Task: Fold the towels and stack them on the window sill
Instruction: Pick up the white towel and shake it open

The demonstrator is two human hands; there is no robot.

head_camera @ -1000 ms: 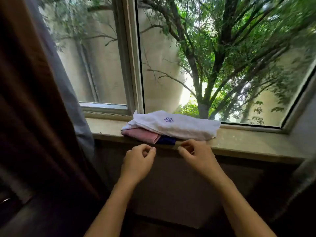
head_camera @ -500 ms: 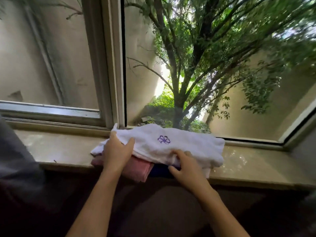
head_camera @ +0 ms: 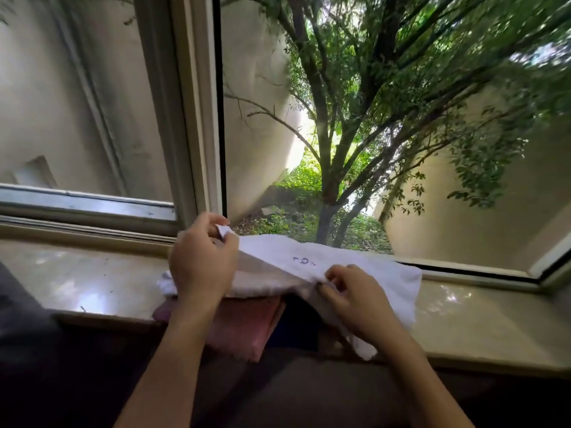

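A white towel with a small purple emblem lies on top of a pile on the marble window sill. Under it sits a pink towel, and a dark blue one shows beside that in shadow. My left hand pinches the white towel's far left corner and holds it raised off the pile. My right hand pinches the towel's near edge at the middle. Both lower towels hang a little over the sill's front edge.
The window frame's upright post stands just behind my left hand. Glass panes run along the back of the sill, with a tree and a wall outside. A dark curtain hangs at the far left. Bare sill extends to the right.
My hands went from hovering in front of the sill to the white towel. The left now pinches and lifts its far corner, the right pinches its near edge. The camera came closer.
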